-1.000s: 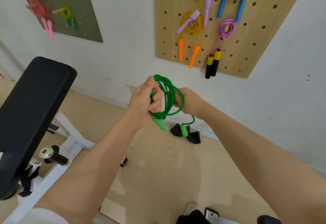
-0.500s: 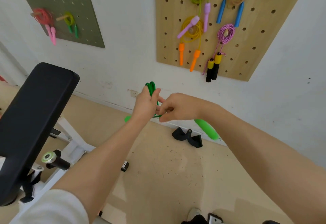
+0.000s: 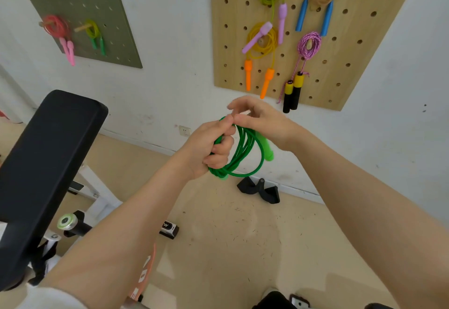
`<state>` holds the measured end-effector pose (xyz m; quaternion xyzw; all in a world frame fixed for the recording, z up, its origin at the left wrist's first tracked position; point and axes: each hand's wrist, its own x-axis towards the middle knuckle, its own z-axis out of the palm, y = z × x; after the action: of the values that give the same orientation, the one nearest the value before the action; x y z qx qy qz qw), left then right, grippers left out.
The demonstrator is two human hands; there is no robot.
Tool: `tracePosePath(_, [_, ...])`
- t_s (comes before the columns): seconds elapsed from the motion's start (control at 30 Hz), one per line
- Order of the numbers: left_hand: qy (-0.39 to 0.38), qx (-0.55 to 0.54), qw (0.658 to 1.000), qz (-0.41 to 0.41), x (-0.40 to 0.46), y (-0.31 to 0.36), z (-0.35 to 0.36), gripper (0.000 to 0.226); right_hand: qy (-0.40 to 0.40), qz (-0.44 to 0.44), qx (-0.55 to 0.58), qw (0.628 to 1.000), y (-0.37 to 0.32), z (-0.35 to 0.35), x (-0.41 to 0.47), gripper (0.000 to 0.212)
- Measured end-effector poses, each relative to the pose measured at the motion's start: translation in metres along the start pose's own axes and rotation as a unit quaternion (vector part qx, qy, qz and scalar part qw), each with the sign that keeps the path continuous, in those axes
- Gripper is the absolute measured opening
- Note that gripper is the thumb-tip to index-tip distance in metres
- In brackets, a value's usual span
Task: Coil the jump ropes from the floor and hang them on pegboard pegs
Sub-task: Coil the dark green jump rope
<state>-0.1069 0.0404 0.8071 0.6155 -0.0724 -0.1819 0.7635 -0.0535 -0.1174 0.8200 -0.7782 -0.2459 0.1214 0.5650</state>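
Gripping green jump rope (image 3: pixel 245 153) coil — left hand (image 3: pixel 209 148), right hand (image 3: pixel 262 121) just above

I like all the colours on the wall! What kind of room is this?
Probably a home gym or exercise room. A padded bench stands on the left, jump ropes hang on a wooden pegboard, and the hands are coiling a green rope.

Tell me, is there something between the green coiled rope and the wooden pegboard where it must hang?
Nothing visible blocks the way. The left hand grips the green jump rope in open air below the wooden pegboard. The right hand sits just above the coil. Hung ropes fill several pegs; a free peg is hard to tell.
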Motion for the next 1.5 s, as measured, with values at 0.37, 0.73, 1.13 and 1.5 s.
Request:
tracePosePath(0.37, [0.191,0.042,0.979,0.052,0.057,-0.005,-0.003,0.034,0.028,0.024,0.011,0.999,0.019,-0.011,0.028,0.032])
tracePosePath(0.73, [0.220,-0.033,0.974,0.037,0.151,0.002,-0.021,0.020,0.061,0.120,0.090,0.987,0.065,-0.076,0.122,0.037])
tracePosePath(1.13, [0.356,0.331,0.874,-0.015,0.222,-0.001,-0.084,0.020,-0.313,0.189,-0.301,0.881,0.090,-0.180,0.214,0.025])
tracePosePath(1.5, [0.313,0.294,0.903,-0.012,0.273,0.023,-0.151,0.021,0.024,0.248,0.380,0.891,0.076,-0.114,0.315,0.024])
